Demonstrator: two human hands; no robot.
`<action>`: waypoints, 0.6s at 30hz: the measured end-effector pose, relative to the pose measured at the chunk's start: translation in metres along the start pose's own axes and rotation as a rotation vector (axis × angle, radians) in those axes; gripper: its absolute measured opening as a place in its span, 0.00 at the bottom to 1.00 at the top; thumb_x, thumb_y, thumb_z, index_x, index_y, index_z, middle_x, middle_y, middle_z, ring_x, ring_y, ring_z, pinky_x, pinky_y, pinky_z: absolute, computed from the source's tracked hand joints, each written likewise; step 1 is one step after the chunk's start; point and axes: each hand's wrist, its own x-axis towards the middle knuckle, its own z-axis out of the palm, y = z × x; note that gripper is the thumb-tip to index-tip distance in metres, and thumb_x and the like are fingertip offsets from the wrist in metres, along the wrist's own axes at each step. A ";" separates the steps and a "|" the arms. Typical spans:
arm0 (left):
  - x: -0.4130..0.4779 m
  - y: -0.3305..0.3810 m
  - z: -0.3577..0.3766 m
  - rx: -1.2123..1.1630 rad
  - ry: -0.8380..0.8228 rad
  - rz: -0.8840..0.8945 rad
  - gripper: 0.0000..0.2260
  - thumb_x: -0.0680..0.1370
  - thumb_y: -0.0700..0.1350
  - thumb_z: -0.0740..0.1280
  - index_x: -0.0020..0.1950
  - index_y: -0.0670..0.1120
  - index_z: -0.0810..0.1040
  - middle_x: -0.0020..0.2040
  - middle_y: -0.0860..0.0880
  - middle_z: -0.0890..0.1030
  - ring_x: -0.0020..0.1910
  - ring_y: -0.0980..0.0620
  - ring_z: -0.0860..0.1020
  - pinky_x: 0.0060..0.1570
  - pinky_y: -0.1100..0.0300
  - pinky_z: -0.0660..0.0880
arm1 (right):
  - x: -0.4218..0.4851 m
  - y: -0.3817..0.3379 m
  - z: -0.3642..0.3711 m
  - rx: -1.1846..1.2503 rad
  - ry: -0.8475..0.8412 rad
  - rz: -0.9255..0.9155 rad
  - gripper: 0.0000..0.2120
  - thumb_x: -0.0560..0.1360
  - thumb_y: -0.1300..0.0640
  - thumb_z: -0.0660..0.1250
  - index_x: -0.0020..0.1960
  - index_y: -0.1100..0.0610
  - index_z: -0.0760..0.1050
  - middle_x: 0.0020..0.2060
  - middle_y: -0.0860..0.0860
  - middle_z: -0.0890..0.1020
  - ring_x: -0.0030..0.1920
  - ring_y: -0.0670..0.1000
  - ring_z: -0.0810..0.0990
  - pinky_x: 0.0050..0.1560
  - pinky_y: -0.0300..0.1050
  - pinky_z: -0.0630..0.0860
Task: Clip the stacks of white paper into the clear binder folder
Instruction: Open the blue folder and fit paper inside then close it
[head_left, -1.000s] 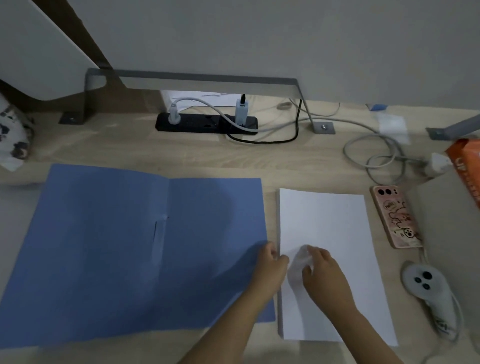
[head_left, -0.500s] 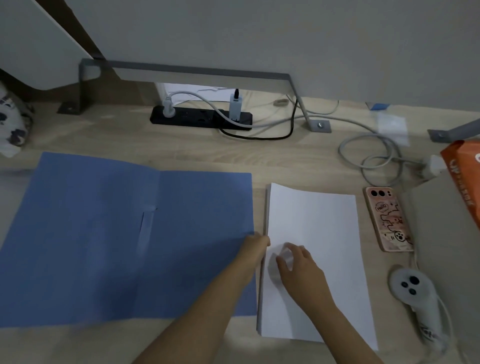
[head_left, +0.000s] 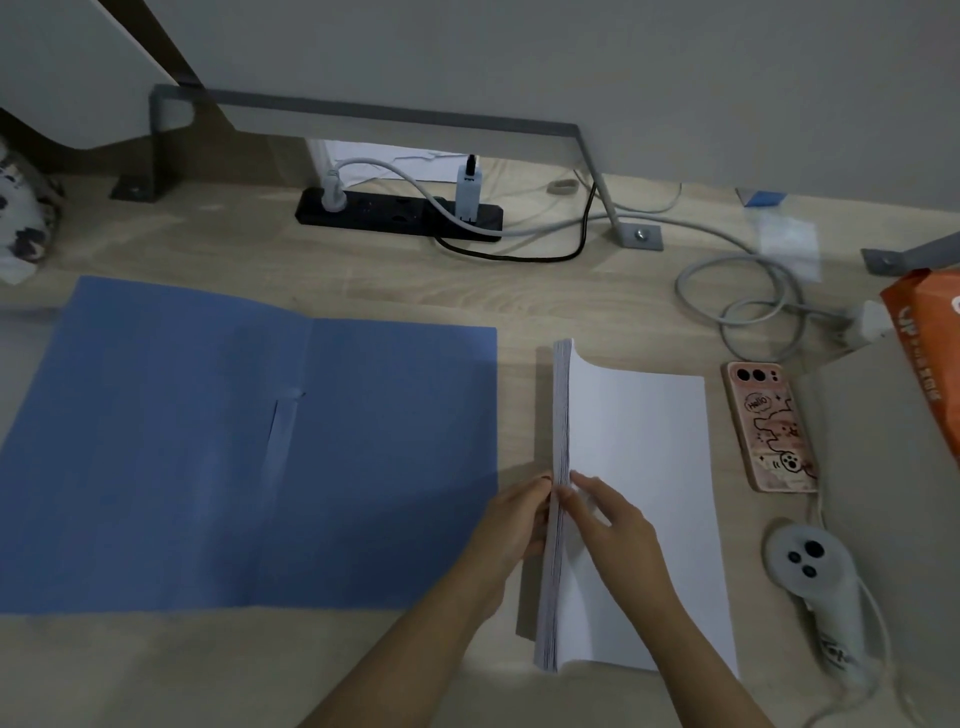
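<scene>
A blue folder (head_left: 208, 441) lies open and flat on the left half of the desk, with a thin clip strip (head_left: 283, 436) along its middle fold. To its right is a thick stack of white paper (head_left: 644, 467). The stack's left edge is lifted off the desk, so its layered side faces me. My left hand (head_left: 514, 525) presses against that raised edge from the left, fingers under it. My right hand (head_left: 608, 525) rests on the top sheet with its thumb at the same edge. Both hands grip the stack between them.
A phone in a pink case (head_left: 769, 426) lies right of the paper, and a white controller (head_left: 815, 582) with a cord below it. A black power strip (head_left: 400, 210) and cables sit at the back. An orange packet (head_left: 930, 332) and grey cardboard (head_left: 893, 467) are at the right.
The stack lay flat a second ago with both hands at its left edge. Its left edge has since been raised well off the desk. The view shifted slightly.
</scene>
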 end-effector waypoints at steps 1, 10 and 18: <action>0.000 0.000 0.001 0.007 0.004 0.012 0.11 0.81 0.49 0.55 0.46 0.56 0.77 0.43 0.58 0.80 0.40 0.66 0.79 0.33 0.75 0.73 | 0.001 0.002 0.000 0.014 -0.008 -0.004 0.22 0.75 0.43 0.58 0.67 0.49 0.69 0.67 0.50 0.73 0.67 0.52 0.71 0.68 0.49 0.65; 0.002 -0.003 0.001 0.008 -0.001 0.053 0.12 0.80 0.48 0.56 0.47 0.56 0.79 0.45 0.56 0.83 0.42 0.63 0.81 0.34 0.74 0.74 | 0.000 0.003 -0.001 0.026 -0.014 -0.012 0.19 0.77 0.44 0.57 0.65 0.49 0.70 0.65 0.49 0.75 0.65 0.51 0.73 0.66 0.47 0.66; 0.009 -0.006 0.002 0.145 0.097 0.009 0.17 0.80 0.48 0.57 0.69 0.49 0.69 0.67 0.49 0.73 0.64 0.50 0.74 0.63 0.58 0.72 | 0.001 0.005 0.002 -0.029 0.050 -0.004 0.18 0.79 0.51 0.55 0.64 0.58 0.71 0.64 0.54 0.75 0.65 0.55 0.73 0.66 0.46 0.67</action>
